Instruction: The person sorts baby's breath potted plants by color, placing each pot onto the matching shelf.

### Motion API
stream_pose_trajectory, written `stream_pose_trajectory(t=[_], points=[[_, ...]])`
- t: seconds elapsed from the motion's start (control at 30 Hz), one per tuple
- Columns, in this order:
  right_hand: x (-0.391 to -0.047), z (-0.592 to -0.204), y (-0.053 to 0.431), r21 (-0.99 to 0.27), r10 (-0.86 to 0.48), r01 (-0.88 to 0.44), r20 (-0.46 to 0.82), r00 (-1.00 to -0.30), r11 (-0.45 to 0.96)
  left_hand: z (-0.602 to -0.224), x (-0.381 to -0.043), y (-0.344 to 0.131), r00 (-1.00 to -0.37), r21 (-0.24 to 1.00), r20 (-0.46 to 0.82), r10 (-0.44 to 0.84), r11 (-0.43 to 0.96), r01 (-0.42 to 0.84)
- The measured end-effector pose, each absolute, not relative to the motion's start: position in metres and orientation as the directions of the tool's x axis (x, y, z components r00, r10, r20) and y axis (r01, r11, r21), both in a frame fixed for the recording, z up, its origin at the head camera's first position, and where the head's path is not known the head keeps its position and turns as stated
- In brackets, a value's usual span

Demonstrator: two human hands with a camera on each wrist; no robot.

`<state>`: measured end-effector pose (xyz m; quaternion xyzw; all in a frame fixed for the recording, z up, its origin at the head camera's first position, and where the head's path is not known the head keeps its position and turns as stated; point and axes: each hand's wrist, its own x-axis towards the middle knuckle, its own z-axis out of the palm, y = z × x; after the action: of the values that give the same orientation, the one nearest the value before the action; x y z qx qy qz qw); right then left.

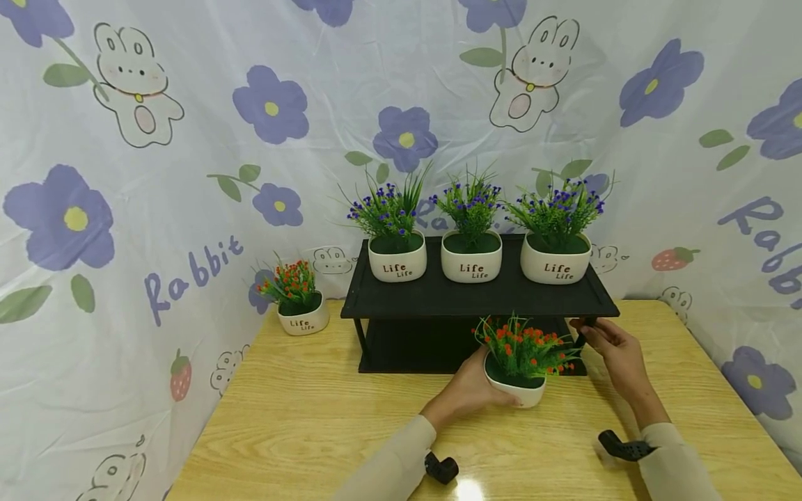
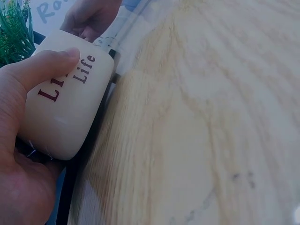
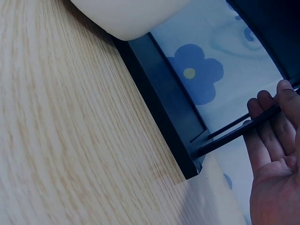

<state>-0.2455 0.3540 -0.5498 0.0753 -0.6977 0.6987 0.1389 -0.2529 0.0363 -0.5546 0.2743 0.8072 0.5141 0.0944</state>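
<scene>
Gripping white pot [image 2: 70,112] with left hand [image 1: 471,386] and shelf post [image 3: 227,138] with right hand [image 1: 620,358]; could snag orange blooms [image 1: 529,339] on upper shelf edge [image 1: 438,314] if raised too high.

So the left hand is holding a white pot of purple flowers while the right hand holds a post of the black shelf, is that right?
Not quite: the flower colour is wrong. The head view shows that the white pot in the left hand has orange-red flowers. The right hand does hold a post of the black shelf.
</scene>
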Motion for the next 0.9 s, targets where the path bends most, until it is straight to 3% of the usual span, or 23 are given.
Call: stream_pose_trajectory(t=[0.43,0.73,0.9], points=[[-0.242,-0.548,0.355,-0.963,0.125,-0.271,0.27,-0.955,0.005,-0.546,-0.267,0.047,-0.848,0.839,0.163,0.505,0.381,0.388],[-0.242,-0.548,0.356,-0.963,0.127,-0.266,0.257,-0.958,-0.053,-0.543,-0.282,0.055,-0.847,0.846,0.185,0.499,0.358,0.395],[-0.242,-0.548,0.356,-0.965,0.128,-0.262,0.259,-0.957,-0.013,-0.544,-0.291,0.06,-0.844,0.854,0.21,0.493,0.329,0.404]])
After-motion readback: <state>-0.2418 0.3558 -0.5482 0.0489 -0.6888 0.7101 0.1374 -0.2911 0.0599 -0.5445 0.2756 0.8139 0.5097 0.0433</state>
